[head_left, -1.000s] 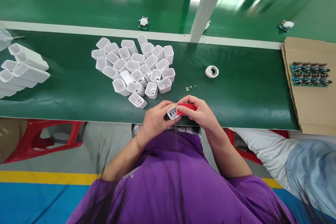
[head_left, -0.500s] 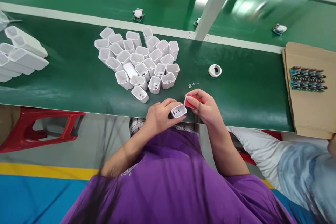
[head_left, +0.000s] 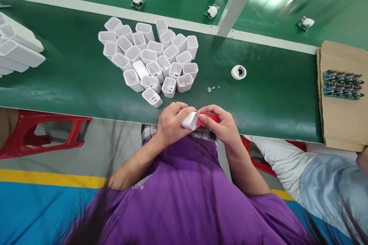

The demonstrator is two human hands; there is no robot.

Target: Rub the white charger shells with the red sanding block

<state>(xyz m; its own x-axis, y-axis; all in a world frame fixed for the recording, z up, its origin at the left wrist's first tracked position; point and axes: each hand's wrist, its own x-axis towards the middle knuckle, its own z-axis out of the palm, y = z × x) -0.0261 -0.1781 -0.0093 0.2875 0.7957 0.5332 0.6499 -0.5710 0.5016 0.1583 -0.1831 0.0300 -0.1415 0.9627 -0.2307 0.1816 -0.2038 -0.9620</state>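
My left hand (head_left: pixel 173 121) is wrapped round a white plastic charger housing (head_left: pixel 189 121), its open end turned to the right. In my right hand (head_left: pixel 220 122) a flat red piece (head_left: pixel 207 119) is pinched between thumb and fingers. The red piece's left edge meets the rim of the housing; whether any of it is inside I cannot tell. Several similar white housings (head_left: pixel 151 97) stand grouped on the green bench (head_left: pixel 120 103) beyond my left hand, most with their open ends up. Small white bits (head_left: pixel 211 89) lie beyond my right hand.
A white ring-shaped roll (head_left: pixel 238 72) lies to the right. Circuit boards (head_left: pixel 342 84) sit on cardboard (head_left: pixel 342 122) at the far right. More housings (head_left: pixel 21 48) lie at the left. Small boards (head_left: pixel 212 11) rest behind the rail. A co-worker's sleeve (head_left: pixel 324 180) is at right.
The housing in my left hand has turned so that its opening faces right, hiding its slots. My right hand has brought the red piece against its rim. The camera view has shifted slightly.
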